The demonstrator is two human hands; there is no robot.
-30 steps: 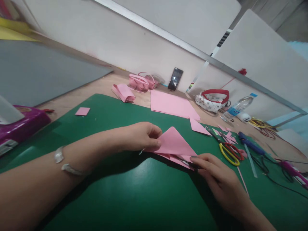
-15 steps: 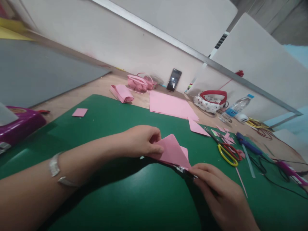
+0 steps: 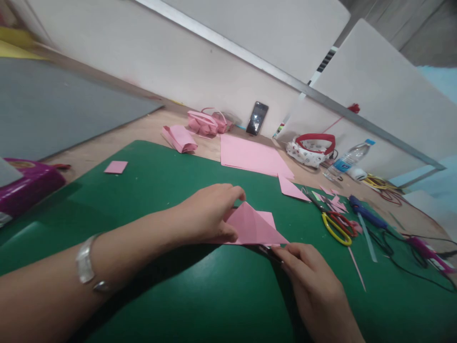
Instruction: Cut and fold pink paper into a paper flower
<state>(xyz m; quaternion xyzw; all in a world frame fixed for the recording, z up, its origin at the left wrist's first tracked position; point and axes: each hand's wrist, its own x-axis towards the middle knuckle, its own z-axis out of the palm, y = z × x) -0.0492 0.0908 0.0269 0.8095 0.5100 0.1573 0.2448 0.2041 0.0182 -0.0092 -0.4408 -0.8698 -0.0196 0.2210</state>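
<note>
My left hand [image 3: 214, 212], with a silver bracelet at its wrist, is curled over the left part of a folded pink paper [image 3: 252, 226]. Its thumb rests against the paper while the index finger arches beside the raised peak. The paper has a triangular flap in front and a squarer piece showing behind. At the paper's lower right corner, my right hand [image 3: 312, 271] grips a slim black-and-silver tool [image 3: 266, 250], whose kind I cannot make out. The tool's tip lies at the paper's lower edge, partly hidden.
A green mat [image 3: 200, 295] covers the table. To the right are scissors [image 3: 335, 228], pink scraps [image 3: 337, 202], a blue glue gun [image 3: 367, 214] and cables. Behind lie pink sheets [image 3: 253, 155], pink paper bags [image 3: 203, 123], a phone [image 3: 257, 118] and a water bottle [image 3: 350, 159].
The flap has come down lower and flatter, its long edge now along the bottom. My left index finger has lifted away from the thumb. My right hand has moved slightly left.
</note>
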